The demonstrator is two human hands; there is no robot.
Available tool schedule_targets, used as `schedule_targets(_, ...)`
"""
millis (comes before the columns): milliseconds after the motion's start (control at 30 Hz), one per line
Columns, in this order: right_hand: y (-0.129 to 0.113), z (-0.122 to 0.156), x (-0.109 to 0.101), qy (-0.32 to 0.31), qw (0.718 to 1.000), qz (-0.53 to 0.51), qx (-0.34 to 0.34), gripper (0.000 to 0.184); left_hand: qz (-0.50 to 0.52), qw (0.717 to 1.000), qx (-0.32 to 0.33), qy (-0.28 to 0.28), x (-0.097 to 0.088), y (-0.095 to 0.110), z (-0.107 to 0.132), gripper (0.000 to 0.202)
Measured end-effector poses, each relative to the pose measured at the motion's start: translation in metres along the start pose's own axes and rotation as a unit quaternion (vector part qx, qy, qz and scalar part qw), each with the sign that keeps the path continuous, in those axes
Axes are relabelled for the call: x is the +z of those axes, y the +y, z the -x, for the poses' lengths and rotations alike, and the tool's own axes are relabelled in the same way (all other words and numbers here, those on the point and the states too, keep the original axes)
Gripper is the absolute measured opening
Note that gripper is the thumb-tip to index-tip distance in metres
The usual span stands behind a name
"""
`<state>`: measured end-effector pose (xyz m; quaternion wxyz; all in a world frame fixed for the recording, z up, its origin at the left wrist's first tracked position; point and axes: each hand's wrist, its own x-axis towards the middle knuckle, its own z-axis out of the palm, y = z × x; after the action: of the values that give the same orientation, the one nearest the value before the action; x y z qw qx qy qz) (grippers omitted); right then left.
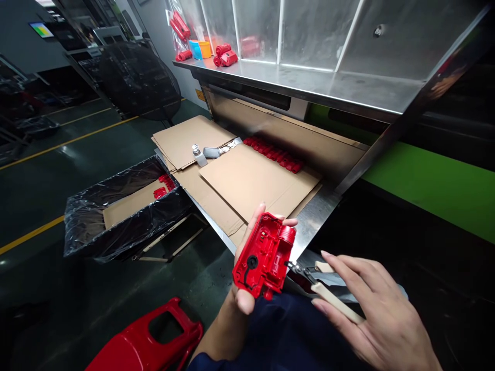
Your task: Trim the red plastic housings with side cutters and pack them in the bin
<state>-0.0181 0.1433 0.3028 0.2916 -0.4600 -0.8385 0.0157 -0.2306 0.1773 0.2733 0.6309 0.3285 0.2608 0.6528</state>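
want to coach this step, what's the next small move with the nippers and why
Probably squeeze the nippers: the right hand has their tip at the lower right edge of the red plastic housing, which the left hand grips.

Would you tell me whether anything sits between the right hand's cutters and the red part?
Nothing visible does. The cutters in the right hand reach the lower right edge of the red part, which the left hand grips.
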Motion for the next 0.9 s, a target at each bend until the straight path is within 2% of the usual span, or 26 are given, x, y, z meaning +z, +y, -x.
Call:
schedule_targets(100, -0.001, 0.0, 0.001, 0.007, 1.0, -0.003, -0.005, 0.056, -0.034, 0.997, 0.058, -0.03, -0.006, 0.001, 0.001, 0.122)
schedule_targets(200, -0.002, 0.0, 0.001, 0.012, 1.0, 0.003, -0.01, 0.055, -0.062, 0.996, 0.059, -0.019, -0.007, 0.001, 0.001, 0.125)
schedule_targets(333, -0.004, 0.0, 0.0, 0.004, 1.0, 0.024, -0.014, 0.056, -0.074, 0.995, 0.067, -0.019, 0.001, 0.004, 0.003, 0.121)
schedule_targets(533, -0.004, 0.0, -0.003, -0.016, 0.999, 0.041, -0.024, 0.056, -0.044, 0.986, 0.108, -0.121, 0.014, 0.008, 0.001, 0.119)
schedule_targets(800, -0.008, -0.001, 0.0, -0.01, 0.999, 0.026, -0.016, 0.041, -0.037, 0.989, 0.089, -0.116, 0.012, 0.007, -0.001, 0.115)
schedule_targets(900, -0.011, 0.001, 0.005, 0.004, 1.0, 0.014, -0.004, 0.035, -0.042, 0.988, 0.091, -0.118, 0.011, 0.006, -0.002, 0.107)
